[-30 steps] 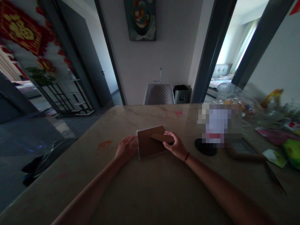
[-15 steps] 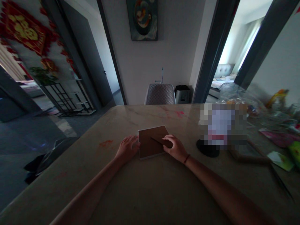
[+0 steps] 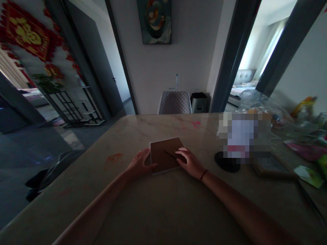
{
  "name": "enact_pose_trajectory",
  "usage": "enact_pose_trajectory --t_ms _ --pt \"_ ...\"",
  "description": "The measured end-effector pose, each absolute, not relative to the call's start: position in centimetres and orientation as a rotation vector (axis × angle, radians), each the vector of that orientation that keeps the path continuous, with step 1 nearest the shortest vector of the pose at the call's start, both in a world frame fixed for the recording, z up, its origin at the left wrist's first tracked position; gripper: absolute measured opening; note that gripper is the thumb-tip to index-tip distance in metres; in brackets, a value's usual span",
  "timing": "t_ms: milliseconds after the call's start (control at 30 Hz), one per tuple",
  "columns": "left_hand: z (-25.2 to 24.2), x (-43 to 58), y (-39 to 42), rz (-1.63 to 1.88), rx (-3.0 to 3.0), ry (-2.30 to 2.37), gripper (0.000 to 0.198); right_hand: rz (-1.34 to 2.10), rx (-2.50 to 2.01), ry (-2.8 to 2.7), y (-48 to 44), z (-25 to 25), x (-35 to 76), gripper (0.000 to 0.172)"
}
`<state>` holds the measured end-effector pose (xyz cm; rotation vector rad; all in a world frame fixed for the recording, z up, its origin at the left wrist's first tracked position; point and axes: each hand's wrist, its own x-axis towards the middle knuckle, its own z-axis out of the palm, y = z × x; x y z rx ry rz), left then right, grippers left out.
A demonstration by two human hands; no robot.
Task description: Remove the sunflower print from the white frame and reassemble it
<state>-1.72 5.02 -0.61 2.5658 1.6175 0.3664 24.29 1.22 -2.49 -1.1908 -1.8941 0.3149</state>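
Observation:
A brown rectangular panel with a thin white border, resembling the back of a picture frame, lies on the table before me. Across its middle runs a slim dark strip, whose right end reaches my right hand. At the panel's left edge is my left hand, its fingers stretched out along the side and its thumb over the near left corner. My right hand rests at the right side, fingers spread over the panel, thumb apart from them. Whether its fingertips touch the strip is hard to see.
On the table's right stand a blurred-out item on a black round base, a dark-edged frame, a green packet and clear plastic bags. A quilted chair and a bin are beyond the far edge.
My right hand's fingers have straightened and parted from a curled position. The left thumb has moved out over the panel's near corner. The panel stays nearly in place.

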Motion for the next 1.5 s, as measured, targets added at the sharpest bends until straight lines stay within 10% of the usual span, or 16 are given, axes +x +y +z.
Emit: enact_pose_trajectory --t_ms 1500 --pt "-0.6 1.0 4.2 0.364 2.410 1.746 0.102 0.522 -1.271 -1.706 2.5 -2.3 25.9 0.029"
